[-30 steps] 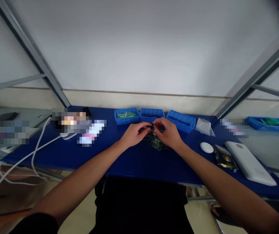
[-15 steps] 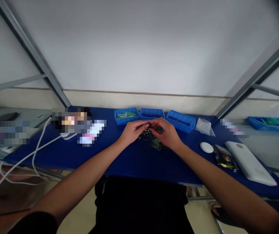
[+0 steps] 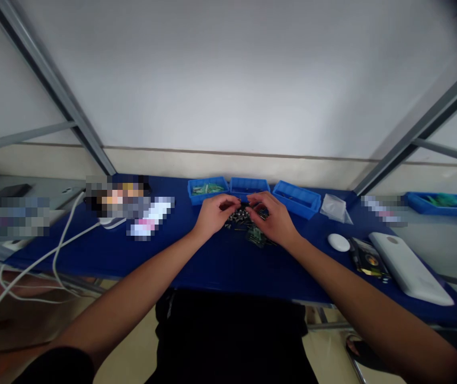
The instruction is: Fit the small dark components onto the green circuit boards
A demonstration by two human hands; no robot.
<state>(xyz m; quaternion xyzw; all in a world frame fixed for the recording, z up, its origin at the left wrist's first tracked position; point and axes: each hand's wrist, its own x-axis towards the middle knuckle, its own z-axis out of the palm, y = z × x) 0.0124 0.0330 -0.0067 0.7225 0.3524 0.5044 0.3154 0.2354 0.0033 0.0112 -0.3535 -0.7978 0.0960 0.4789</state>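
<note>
Over a pile of small shiny metal parts (image 3: 241, 216) on the blue table, my left hand (image 3: 215, 214) pinches thumb against fingers; what it holds, if anything, is too small to name. Facing it, my right hand (image 3: 271, 216) is curled in a similar pinch, its contents also unclear. A narrow gap separates the two sets of fingertips. Small green pieces (image 3: 256, 236) with thin dark pins lie under and beside my right hand. Behind the hands stand a blue bin with green and pale pieces (image 3: 208, 189), a middle blue bin (image 3: 249, 181) and a right blue bin (image 3: 297, 195).
On the right lie a clear plastic bag (image 3: 333, 207), a white oval case (image 3: 338, 242), a black packet (image 3: 369, 257) and a long white device (image 3: 411, 269). White cables (image 3: 58, 248) cross the left side. A wall (image 3: 228, 96) rises behind the blue table (image 3: 228, 272).
My hands were together at the fingertips and have drawn slightly apart. More of the shiny metal parts now shows between them.
</note>
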